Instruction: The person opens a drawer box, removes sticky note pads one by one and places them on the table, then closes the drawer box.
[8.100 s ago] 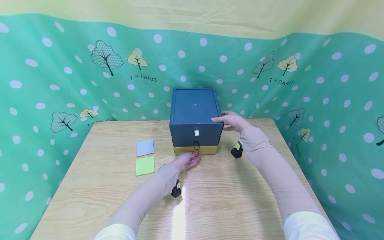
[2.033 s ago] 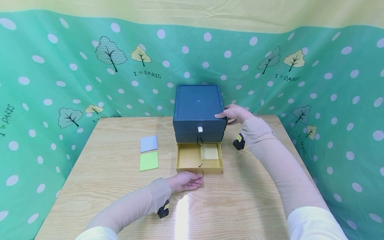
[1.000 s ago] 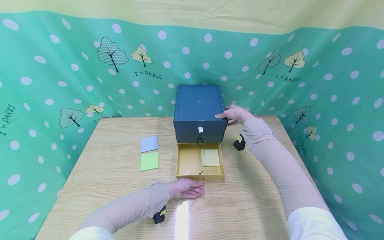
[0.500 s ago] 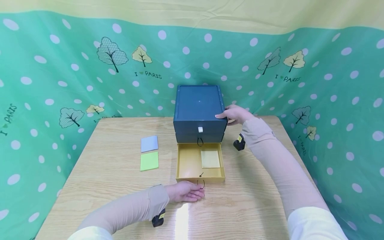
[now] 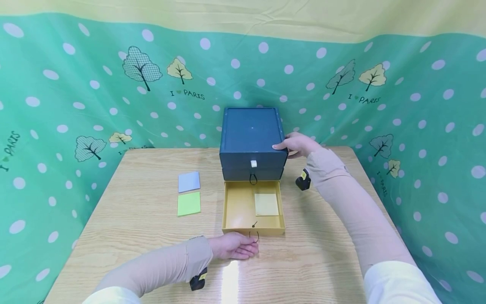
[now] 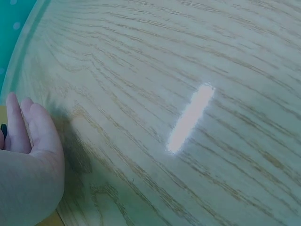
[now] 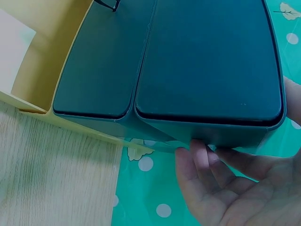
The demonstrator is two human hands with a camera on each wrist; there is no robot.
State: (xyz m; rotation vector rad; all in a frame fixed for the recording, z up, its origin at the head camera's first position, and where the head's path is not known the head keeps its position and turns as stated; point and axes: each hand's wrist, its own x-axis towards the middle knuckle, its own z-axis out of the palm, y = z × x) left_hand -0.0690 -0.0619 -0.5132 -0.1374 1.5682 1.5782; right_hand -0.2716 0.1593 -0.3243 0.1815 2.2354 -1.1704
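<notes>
My left hand [image 5: 236, 246] is at the front of a yellow drawer [image 5: 239, 207], its thumb and forefinger pinching the black cord loop [image 5: 254, 237]. The other fingers extend loosely below. Pulled well out, the drawer holds a pale yellow sticky-note pad [image 5: 266, 204] in its right half. Above it sit two dark blue drawer units [image 5: 250, 131]; the upper has a white tab [image 5: 253, 164], the lower a black loop [image 5: 253, 180]. My right hand [image 5: 300, 145] rests on the upper unit's right front corner, thumb on top. In the right wrist view its fingertips touch the side wall [image 7: 211, 134].
Left of the drawer lie a blue sticky-note pad [image 5: 189, 182] and a green one [image 5: 189, 204] on the wooden table [image 5: 152, 236]. A green dotted curtain [image 5: 182, 122] hangs behind the table and along both sides. Light glares on the table in front.
The yellow drawer has come out from nearly closed, drawn towards me by my left hand, exposing the pale pad inside, which moved with it. My right hand stays on the blue unit.
</notes>
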